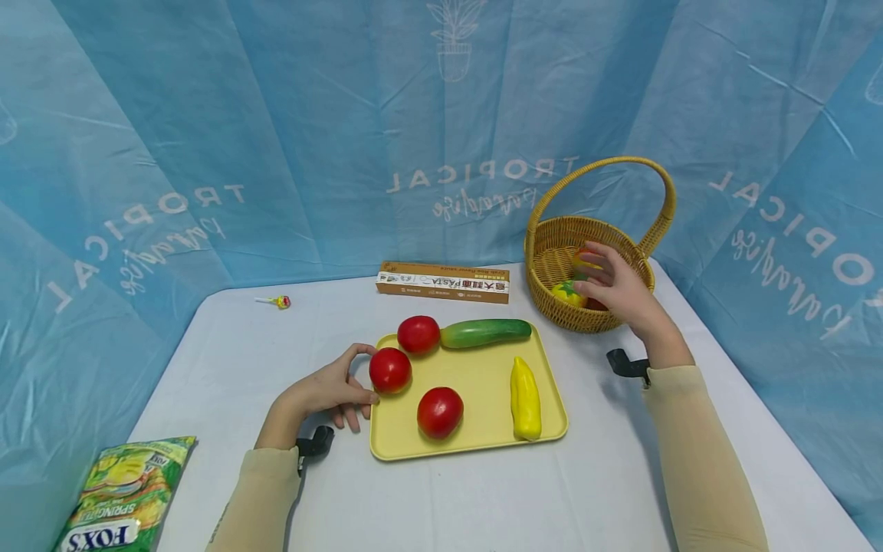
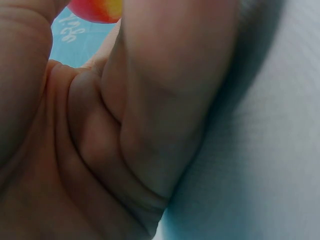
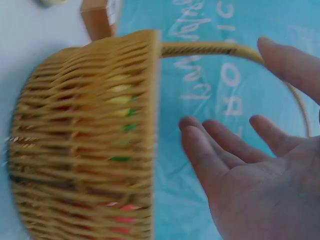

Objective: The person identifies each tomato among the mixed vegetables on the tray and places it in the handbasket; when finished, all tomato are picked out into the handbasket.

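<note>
My left hand (image 1: pixel 324 391) is at the left rim of the yellow tray (image 1: pixel 483 391), its index finger and thumb around a round red fruit (image 1: pixel 390 371). In the left wrist view a red and yellow part of a fruit (image 2: pixel 97 9) shows between the fingers. My right hand (image 1: pixel 614 287) is over the wicker basket (image 1: pixel 576 314), its fingers spread and holding nothing. Under it lie a yellow fruit with a green leafy top (image 1: pixel 569 294) and an orange-yellow one (image 1: pixel 586 264), partly hidden. The tray bears two more red fruits, a green cucumber (image 1: pixel 486 333) and a yellow pepper-like piece (image 1: pixel 526 399).
Behind the tray lies a long pasta box (image 1: pixel 443 282). A lollipop (image 1: pixel 279 301) is at the back left, and a green Fox's bag (image 1: pixel 127 494) at the front left. The basket's tall handle (image 1: pixel 607 162) arches above it. A blue curtain (image 1: pixel 345 153) encloses the table.
</note>
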The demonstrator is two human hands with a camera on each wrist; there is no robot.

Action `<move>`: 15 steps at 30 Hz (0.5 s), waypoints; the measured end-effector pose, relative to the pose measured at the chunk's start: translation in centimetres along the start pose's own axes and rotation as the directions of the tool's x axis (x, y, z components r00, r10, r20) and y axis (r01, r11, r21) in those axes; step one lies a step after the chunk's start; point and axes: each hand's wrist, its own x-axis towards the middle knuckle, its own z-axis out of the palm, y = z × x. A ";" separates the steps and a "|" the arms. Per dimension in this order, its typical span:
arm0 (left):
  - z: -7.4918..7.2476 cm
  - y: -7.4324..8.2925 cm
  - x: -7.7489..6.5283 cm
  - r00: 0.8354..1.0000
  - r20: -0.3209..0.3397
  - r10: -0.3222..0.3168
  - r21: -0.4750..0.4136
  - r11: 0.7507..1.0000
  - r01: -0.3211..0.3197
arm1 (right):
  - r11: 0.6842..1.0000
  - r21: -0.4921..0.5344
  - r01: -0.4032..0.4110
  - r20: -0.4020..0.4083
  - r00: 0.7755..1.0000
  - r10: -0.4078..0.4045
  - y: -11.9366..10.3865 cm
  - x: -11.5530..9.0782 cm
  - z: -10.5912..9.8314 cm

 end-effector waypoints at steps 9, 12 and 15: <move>-0.1 0.2 -0.2 1.000 -0.002 0.010 0.011 1.000 -0.010 | 0.994 -0.011 0.105 0.051 0.993 -0.105 -3.5 -1.5 1.4; -0.1 0.2 -0.2 1.000 0.001 0.012 0.010 1.000 -0.012 | 0.989 0.010 0.145 0.075 0.987 -0.145 -4.4 -2.0 2.1; 0.0 0.2 -0.1 1.000 0.001 0.013 0.009 1.000 -0.013 | 0.981 0.031 0.191 0.102 0.976 -0.194 -5.2 -2.4 2.9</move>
